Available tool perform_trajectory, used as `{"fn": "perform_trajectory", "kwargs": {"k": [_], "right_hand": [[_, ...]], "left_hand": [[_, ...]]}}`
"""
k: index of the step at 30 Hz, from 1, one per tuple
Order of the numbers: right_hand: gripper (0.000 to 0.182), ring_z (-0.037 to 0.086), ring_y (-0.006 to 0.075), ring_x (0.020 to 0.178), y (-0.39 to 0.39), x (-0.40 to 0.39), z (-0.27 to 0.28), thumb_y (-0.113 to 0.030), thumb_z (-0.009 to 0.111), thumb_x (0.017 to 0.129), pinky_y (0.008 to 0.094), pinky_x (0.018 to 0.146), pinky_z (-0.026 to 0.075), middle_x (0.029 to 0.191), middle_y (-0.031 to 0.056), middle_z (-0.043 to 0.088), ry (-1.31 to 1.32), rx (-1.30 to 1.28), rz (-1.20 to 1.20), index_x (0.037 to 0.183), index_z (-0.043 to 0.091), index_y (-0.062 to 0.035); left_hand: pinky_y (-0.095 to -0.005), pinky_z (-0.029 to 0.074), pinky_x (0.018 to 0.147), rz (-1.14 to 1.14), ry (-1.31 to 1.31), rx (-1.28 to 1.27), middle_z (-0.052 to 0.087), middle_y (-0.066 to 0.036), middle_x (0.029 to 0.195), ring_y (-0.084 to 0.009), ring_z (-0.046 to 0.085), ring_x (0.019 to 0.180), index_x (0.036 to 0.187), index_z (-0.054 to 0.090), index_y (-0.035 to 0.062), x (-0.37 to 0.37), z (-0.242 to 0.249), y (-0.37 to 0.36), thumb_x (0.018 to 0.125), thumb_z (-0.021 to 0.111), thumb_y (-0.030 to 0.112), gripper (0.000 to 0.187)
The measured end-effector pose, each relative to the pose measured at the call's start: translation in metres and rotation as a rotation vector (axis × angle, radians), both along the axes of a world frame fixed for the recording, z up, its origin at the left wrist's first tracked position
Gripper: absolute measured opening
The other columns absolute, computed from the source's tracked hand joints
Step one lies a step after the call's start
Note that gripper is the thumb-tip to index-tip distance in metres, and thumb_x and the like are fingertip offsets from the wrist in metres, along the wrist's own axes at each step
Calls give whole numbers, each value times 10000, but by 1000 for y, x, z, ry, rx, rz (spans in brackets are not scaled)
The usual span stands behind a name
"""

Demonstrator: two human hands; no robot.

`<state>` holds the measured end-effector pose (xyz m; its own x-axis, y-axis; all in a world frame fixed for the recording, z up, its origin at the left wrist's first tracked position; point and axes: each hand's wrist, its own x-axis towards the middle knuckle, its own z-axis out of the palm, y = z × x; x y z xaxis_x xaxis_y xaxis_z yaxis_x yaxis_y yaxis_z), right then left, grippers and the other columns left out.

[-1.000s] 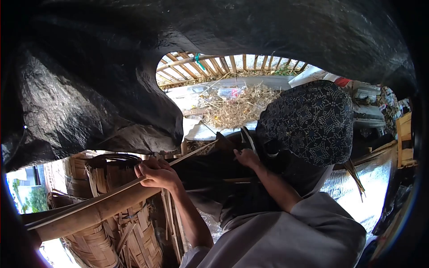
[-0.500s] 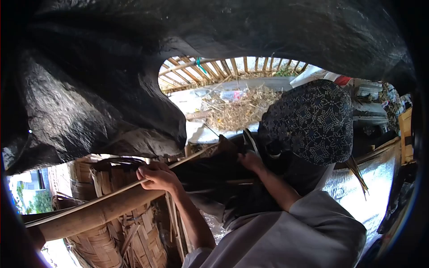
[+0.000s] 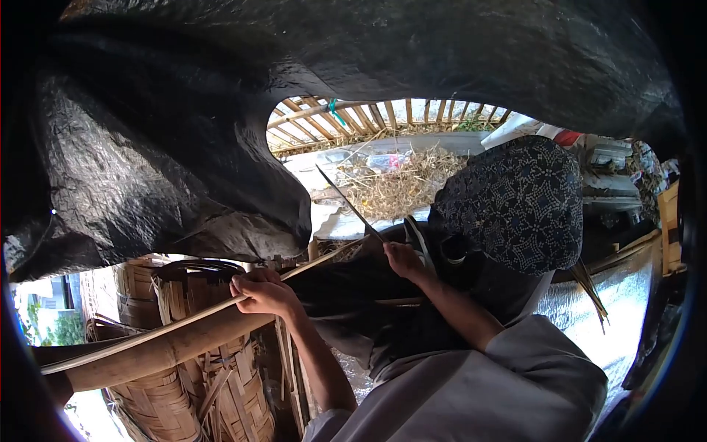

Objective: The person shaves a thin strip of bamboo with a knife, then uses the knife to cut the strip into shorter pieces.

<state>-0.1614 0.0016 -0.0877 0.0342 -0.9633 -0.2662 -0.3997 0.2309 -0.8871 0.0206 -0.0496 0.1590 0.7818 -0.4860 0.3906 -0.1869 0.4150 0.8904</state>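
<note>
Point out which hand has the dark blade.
The right hand: it grips the blade, which slants up and leftward in view, while the left hand holds the pale strip.

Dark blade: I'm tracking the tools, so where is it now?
In the head view, the dark blade is near the picture's centre, in the right hand, slanting up to the left, with its tip left of the dry straw heap.

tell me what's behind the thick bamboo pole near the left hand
Woven bamboo baskets show above and below the pole. The stretch directly behind it is covered, and the pale strip in the left hand crosses in front too. What the baskets contain can't be seen.
</note>
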Motion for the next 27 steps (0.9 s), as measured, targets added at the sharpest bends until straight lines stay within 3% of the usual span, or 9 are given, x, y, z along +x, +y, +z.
{"fn": "perform_trajectory", "kwargs": {"k": [1,3,9,16,19,21,22,25,27], "right_hand": [[567,571,403,850,7,-3,-3,-482,365,848,435,775,457,881,253,593,5,0,2,900,614,24],[611,544,370,954,25,-15,-9,-521,343,841,413,843,421,979,249,574,324,458,125,934,611,20],[658,521,368,1002,22,-21,-2,-550,343,829,403,878,400,1004,258,563,291,457,106,950,601,43],[601,549,400,915,10,-13,14,-501,360,843,433,832,426,916,260,582,239,352,13,904,606,44],[566,566,411,856,-3,-2,18,-488,359,849,447,785,447,907,251,588,77,228,18,899,613,15],[545,571,429,812,-4,6,21,-472,352,857,457,745,461,894,258,588,18,-130,21,899,617,3],[545,571,429,812,1,9,15,-472,352,857,457,745,461,894,258,588,17,-123,17,899,617,3],[564,560,421,873,20,10,-15,-479,349,851,453,787,446,913,267,583,1,103,-62,922,617,12],[601,539,412,941,28,-4,-23,-503,352,839,444,839,421,935,278,575,336,418,127,946,610,30]], "left_hand": [[-215,209,293,-2,7,0,324,7,417,-63,259,332,603,323,65,3,-1,-1,853,451,174,301],[-215,209,294,-4,6,-8,324,8,418,-65,262,331,602,326,63,-2,1,0,858,453,177,307],[-217,228,305,-2,-21,19,344,4,411,-74,294,327,580,329,71,-2,1,0,871,463,188,341],[-231,276,313,38,-5,46,387,-13,406,-81,320,328,571,358,67,-6,8,3,883,461,187,350],[-230,276,314,35,26,41,390,-15,407,-81,321,328,573,361,67,-2,7,2,885,467,186,350],[-228,271,315,19,44,29,392,-16,408,-81,321,328,574,361,68,0,6,2,886,472,187,352],[-224,264,317,38,14,36,393,-17,410,-79,322,330,574,361,72,2,5,2,886,477,192,354],[-219,245,322,56,-25,39,392,-15,415,-74,324,339,575,359,80,1,4,0,885,485,197,355],[-218,233,326,46,-43,25,390,-14,418,-71,325,345,576,358,84,-4,6,-1,884,489,198,353]]}}
